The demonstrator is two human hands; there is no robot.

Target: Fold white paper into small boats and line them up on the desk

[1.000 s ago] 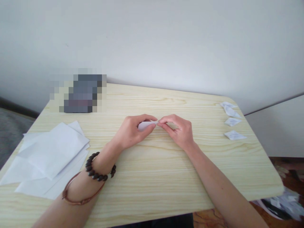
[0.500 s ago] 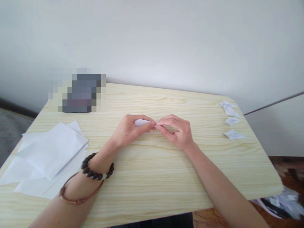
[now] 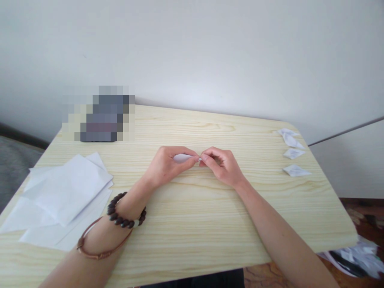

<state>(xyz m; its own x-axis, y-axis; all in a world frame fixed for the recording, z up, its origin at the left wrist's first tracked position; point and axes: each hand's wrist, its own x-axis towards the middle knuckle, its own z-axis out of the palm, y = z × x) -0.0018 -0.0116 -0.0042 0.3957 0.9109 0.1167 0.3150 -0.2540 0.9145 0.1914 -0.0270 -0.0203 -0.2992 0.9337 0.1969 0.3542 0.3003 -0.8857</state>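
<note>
A small folded white paper (image 3: 182, 158) is held above the middle of the wooden table (image 3: 192, 224). My left hand (image 3: 168, 164) pinches it between thumb and fingers, with part of the paper showing in the gap of the grip. On the paper's pointed right end, my right hand (image 3: 221, 164) closes thumb and fingertips, almost touching the left fingertips. Most of the folds are hidden by my fingers. A dark beaded bracelet and a brown cord circle my left wrist.
Several folded white paper pieces (image 3: 294, 153) lie along the table's right side. Loose white sheets (image 3: 69, 192) overlap at the left. A blurred dark object (image 3: 102, 120) stands at the back left, before the white wall (image 3: 210, 52). A plastic bag (image 3: 360, 256) sits below the right edge.
Both hands still grip the folded paper. My left hand has shifted slightly right. My right fingers have curled in more, with the thumb now on top at the paper's tip.
</note>
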